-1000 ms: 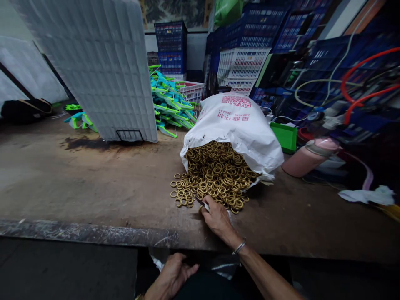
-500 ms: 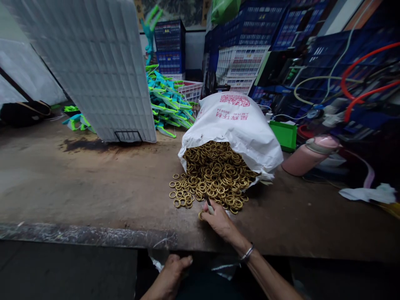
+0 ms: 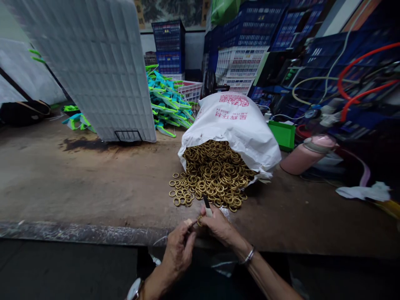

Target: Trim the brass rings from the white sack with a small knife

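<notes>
My right hand (image 3: 220, 227) is closed on a gold-coloured ring (image 3: 200, 220), pinched at the fingertips. The same hand also holds a small knife-like tool (image 3: 207, 206) with a dark tip and pale handle, pointing up and away. Close beside it, my left hand (image 3: 179, 248) has curled fingers, with a pale wrap on one fingertip that reaches to the ring. Whatever sits between its finger and thumb is too small to make out. Just beyond both hands, a heap of gold-coloured rings (image 3: 215, 179) spills from a white sack (image 3: 231, 121) lying on its side.
On the wooden table (image 3: 93, 187), a tall pale ribbed panel (image 3: 93, 71) stands at left. Behind it are teal and green pieces (image 3: 170, 100). A pink bottle (image 3: 308, 154) and green tray (image 3: 282, 135) lie right of the sack. Stacked crates (image 3: 242, 62) stand behind.
My left hand has risen from below the table edge to meet the ring in my right hand. A teal and green piece held up behind the panel has gone from there.
</notes>
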`<state>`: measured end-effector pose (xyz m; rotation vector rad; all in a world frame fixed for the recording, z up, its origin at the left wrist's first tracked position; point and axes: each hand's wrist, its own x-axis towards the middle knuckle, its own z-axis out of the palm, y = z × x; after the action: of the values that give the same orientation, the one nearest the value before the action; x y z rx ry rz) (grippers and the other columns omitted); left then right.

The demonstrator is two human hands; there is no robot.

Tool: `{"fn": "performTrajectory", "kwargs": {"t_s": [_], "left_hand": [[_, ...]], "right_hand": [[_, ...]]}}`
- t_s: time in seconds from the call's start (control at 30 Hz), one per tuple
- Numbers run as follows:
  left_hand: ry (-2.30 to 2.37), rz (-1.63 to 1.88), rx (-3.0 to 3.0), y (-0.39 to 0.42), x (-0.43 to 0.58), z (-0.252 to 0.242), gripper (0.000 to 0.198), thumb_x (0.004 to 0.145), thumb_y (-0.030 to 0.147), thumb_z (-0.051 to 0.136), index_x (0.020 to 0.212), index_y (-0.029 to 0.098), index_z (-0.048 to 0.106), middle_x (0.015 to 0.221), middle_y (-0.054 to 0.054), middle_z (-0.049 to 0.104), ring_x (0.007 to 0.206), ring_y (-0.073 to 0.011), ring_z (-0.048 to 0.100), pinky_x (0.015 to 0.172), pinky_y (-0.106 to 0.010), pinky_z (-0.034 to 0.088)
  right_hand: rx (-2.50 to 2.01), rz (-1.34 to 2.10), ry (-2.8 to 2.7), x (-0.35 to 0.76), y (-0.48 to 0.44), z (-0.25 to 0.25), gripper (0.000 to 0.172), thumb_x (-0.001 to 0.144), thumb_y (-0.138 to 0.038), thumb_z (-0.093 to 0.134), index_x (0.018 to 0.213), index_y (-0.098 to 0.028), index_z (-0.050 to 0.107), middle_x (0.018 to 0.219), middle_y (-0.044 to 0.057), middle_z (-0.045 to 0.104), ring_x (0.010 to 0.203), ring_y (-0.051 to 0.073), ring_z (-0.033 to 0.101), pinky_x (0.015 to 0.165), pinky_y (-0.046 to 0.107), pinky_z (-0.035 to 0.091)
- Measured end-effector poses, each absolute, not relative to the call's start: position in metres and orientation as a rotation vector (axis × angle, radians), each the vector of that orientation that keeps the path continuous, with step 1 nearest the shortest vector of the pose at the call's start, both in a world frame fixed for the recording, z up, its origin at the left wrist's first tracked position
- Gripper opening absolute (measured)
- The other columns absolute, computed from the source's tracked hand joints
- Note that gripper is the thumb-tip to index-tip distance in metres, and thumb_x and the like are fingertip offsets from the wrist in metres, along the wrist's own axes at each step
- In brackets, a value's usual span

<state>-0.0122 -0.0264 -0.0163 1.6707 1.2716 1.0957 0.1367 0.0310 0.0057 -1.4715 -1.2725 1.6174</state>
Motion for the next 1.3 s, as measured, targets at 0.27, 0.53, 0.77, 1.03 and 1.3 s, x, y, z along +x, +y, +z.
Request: {"fn": "performTrajectory", "kwargs": {"t_s": [0.27, 0.53, 0.77, 1.03, 1.3], "left_hand": [[1.149, 1.146, 1.919, -0.006, -0.015, -0.02, 0.018, 0.08, 0.011, 0.047, 0.089, 0.019, 0.061, 0.075, -0.006, 0.065, 0.068, -0.0147, 0.06, 0.065, -0.023, 0.045], [1.11, 1.131, 1.828, -0.009, -0.013, -0.022, 0.018, 0.082, 0.013, 0.045, 0.095, 0.019, 0.057, 0.083, -0.005, 0.065, 0.076, -0.0145, 0.061, 0.07, -0.023, 0.044], [1.211, 1.029, 1.542, -0.007, -0.01, -0.016, 0.017, 0.084, 0.022, 0.043, 0.075, 0.016, 0.056, 0.065, 0.0, 0.058, 0.058, -0.0109, 0.051, 0.058, -0.021, 0.039], [1.126, 0.925, 1.094, -0.005, -0.006, -0.006, 0.026, 0.08, 0.039, 0.049, 0.069, 0.016, 0.05, 0.052, 0.005, 0.048, 0.04, -0.0053, 0.037, 0.041, -0.017, 0.028], [1.014, 0.929, 0.842, -0.003, -0.007, 0.002, 0.03, 0.075, 0.045, 0.055, 0.07, 0.016, 0.048, 0.053, 0.004, 0.051, 0.037, -0.0038, 0.039, 0.038, -0.016, 0.029]], "right_hand": [[-1.387, 2.021, -0.952, 0.132, 0.024, 0.011, 0.023, 0.055, -0.023, 0.048, 0.077, -0.022, 0.04, 0.047, -0.012, 0.043, 0.032, 0.001, 0.02, 0.035, 0.016, 0.011], [-1.296, 2.08, -0.87, 0.133, 0.025, 0.013, 0.021, 0.058, -0.028, 0.055, 0.075, -0.02, 0.044, 0.047, -0.011, 0.046, 0.03, 0.0, 0.022, 0.032, 0.015, 0.015], [-1.365, 1.895, -1.082, 0.126, 0.021, 0.009, 0.029, 0.07, -0.046, 0.051, 0.065, -0.02, 0.041, 0.046, -0.01, 0.042, 0.03, 0.001, 0.023, 0.032, 0.016, 0.016], [-1.46, 1.629, -1.458, 0.125, 0.024, 0.003, 0.026, 0.078, -0.035, 0.043, 0.059, -0.018, 0.044, 0.044, -0.006, 0.044, 0.038, 0.005, 0.03, 0.04, 0.019, 0.022], [-1.572, 1.246, -1.686, 0.133, 0.027, -0.002, 0.025, 0.079, -0.028, 0.038, 0.057, -0.02, 0.045, 0.051, -0.002, 0.049, 0.051, 0.011, 0.044, 0.051, 0.023, 0.031]]}}
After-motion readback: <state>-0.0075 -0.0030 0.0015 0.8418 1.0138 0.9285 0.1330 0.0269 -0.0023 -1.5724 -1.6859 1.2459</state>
